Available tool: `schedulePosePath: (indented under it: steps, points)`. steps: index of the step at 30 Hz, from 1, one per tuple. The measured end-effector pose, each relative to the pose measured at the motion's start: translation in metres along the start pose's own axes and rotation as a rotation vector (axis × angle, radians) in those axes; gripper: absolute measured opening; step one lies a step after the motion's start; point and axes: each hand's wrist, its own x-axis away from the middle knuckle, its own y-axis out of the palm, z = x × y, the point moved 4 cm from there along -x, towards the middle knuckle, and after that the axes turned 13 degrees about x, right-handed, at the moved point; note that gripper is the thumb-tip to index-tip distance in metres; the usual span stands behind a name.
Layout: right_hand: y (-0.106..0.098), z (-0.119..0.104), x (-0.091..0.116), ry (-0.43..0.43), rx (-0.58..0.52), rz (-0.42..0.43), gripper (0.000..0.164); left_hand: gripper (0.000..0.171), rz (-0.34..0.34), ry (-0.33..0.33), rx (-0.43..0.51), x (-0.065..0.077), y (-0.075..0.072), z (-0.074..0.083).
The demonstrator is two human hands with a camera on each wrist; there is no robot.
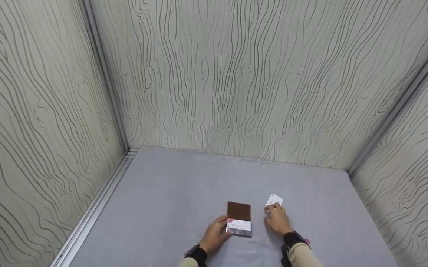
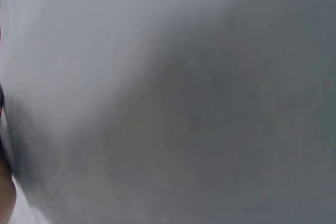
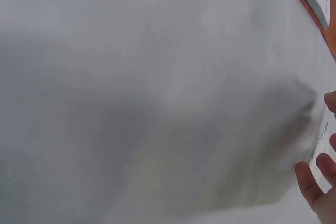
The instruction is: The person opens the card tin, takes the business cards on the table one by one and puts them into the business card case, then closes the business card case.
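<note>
My left hand (image 1: 214, 236) grips the left side of a brown card holder (image 1: 239, 211) on the table, its thumb near the lower left corner. Across the holder's lower half sits a white business card (image 1: 240, 224) with a pink floral corner, above a silvery strip. My right hand (image 1: 279, 221) is to the right of the holder, its bent fingers on the near end of another white card (image 1: 275, 199). In the right wrist view, the fingertips (image 3: 307, 179) show at the right edge beside that card. The left wrist view shows little of the left hand (image 2: 6, 192).
A grey cloth (image 1: 169, 185) covers the table. Pale walls (image 1: 214, 74) with a wood-grain line pattern rise on the left, back and right. A metal rail (image 1: 95, 211) runs along the table's left edge.
</note>
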Motion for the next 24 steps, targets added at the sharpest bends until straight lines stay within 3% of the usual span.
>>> schedulePosePath:
  steps: [5,14,24]
  points:
    - [-0.007,0.012,-0.007,0.009,0.051,-0.062,0.038,0.044,-0.007,-0.003,0.000,-0.004,0.000,-0.001]
    - [-0.004,0.025,-0.016,0.070,0.081,-0.240,0.054,0.042,0.004,0.088,-0.025,-0.003,0.001,0.000]
    - [-0.002,0.029,-0.020,0.102,0.107,-0.317,0.059,0.043,-0.010,0.047,-0.016,-0.004,-0.002,0.001]
